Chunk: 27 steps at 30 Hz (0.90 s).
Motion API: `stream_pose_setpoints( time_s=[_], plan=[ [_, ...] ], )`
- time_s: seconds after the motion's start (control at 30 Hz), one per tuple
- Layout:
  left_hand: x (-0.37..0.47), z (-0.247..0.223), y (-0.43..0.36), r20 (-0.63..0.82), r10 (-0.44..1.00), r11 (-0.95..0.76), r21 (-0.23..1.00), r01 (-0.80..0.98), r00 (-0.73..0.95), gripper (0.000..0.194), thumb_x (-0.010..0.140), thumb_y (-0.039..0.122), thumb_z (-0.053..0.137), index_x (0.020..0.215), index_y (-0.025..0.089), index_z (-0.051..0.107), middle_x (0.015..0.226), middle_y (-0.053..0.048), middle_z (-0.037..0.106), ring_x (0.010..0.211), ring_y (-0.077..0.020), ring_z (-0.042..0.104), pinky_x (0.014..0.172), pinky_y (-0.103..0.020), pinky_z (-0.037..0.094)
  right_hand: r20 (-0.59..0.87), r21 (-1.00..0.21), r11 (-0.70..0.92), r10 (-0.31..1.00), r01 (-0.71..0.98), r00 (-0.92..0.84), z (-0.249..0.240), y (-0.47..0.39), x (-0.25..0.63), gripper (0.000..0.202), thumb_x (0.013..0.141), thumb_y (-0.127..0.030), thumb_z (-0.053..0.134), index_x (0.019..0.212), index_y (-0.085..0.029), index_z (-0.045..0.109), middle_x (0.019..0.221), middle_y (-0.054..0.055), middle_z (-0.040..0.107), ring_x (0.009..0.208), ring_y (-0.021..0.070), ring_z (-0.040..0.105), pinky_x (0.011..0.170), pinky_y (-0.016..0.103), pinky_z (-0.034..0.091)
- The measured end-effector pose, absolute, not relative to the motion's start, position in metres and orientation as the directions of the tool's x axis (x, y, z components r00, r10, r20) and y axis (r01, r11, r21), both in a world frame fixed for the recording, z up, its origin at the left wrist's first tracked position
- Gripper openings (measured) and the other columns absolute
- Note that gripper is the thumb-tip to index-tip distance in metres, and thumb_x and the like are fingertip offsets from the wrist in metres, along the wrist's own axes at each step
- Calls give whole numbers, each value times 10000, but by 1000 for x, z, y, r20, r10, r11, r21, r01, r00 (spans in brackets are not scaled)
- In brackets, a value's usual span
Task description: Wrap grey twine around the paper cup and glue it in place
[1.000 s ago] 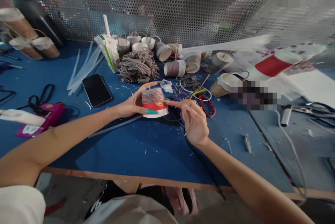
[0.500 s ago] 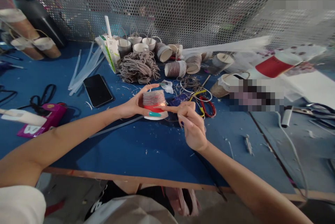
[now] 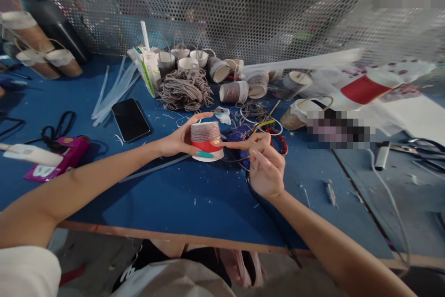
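Note:
Near the middle of the blue table (image 3: 156, 204), a red and white paper cup (image 3: 206, 147) is held with its wider rim down. Grey-brown cord is wound round its narrower upper part. My left hand (image 3: 181, 142) grips the cup from the left, thumb with a teal nail across the front and a finger over the top. My right hand (image 3: 266, 165) is at the cup's right side, index finger stretched to its red surface and the other fingers curled. Whether it holds the cord's end is too small to tell. Behind the cup lies a bundle of cord (image 3: 186, 88).
Cord-wrapped cups (image 3: 233, 91) stand and lie along the mesh screen. A phone (image 3: 130, 119) and a purple glue gun (image 3: 57, 158) lie left. Red-handled scissors (image 3: 281, 144) and a blue item sit right of the cup. More scissors (image 3: 417, 148) lie far right.
My right hand has moved slightly right, its index fingertip now at the cup's right edge. The cup has tilted a little, showing more of its top rim and white band.

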State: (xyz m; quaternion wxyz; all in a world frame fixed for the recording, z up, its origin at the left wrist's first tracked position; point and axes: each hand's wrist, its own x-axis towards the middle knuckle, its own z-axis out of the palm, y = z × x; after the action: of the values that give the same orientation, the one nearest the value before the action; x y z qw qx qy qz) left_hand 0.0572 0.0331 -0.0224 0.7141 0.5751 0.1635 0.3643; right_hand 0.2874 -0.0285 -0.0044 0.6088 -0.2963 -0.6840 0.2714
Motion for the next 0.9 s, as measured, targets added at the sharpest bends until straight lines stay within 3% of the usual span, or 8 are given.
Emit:
stream_pose_setpoints(
  time_s=[0.17, 0.33, 0.57, 0.7, 0.9],
  plan=[
    [57, -21, 32, 208, 682, 92, 927, -365, 701, 887, 641, 180, 883, 1396, 362, 456, 1287, -64, 643, 1200, -272, 637, 1011, -405, 505, 562, -811, 580, 807, 71, -183, -1, -29, 285, 304, 897, -347, 519, 617, -238, 472, 601, 28, 462, 831, 238, 430, 833, 412, 356],
    [56, -19, 32, 217, 672, 126, 908, -399, 708, 857, 623, 150, 882, 1366, 341, 499, 1310, -69, 642, 1217, -268, 638, 1028, -396, 508, 517, -856, 516, 854, -21, -55, -2, -26, 283, 354, 875, -414, 512, 574, -231, 476, 616, 21, 381, 761, 222, 456, 724, 371, 358],
    [54, -16, 32, 174, 660, 184, 906, -381, 731, 1005, 607, 164, 879, 1466, 315, 379, 1374, -126, 620, 1314, -338, 571, 1087, -468, 467, 551, -834, 549, 833, 57, 41, -4, -20, 283, 438, 873, -461, 484, 501, -238, 423, 537, 26, 367, 722, 234, 476, 748, 399, 389],
    [52, -15, 31, 149, 656, 202, 910, -361, 740, 1070, 623, 191, 874, 1505, 347, 289, 1485, -141, 518, 1362, -345, 525, 1088, -463, 467, 552, -833, 551, 834, 41, 12, -3, -20, 284, 415, 878, -426, 483, 512, -234, 445, 530, 25, 375, 716, 227, 460, 718, 381, 369],
    [53, -18, 31, 158, 727, 118, 930, -347, 669, 1312, 532, 292, 948, 1512, 521, 106, 1613, -97, 281, 1292, -376, 575, 1064, -537, 464, 563, -826, 564, 825, 5, -52, -1, -26, 283, 354, 888, -340, 507, 552, -229, 484, 548, 19, 409, 758, 220, 457, 731, 365, 358]
  ],
)
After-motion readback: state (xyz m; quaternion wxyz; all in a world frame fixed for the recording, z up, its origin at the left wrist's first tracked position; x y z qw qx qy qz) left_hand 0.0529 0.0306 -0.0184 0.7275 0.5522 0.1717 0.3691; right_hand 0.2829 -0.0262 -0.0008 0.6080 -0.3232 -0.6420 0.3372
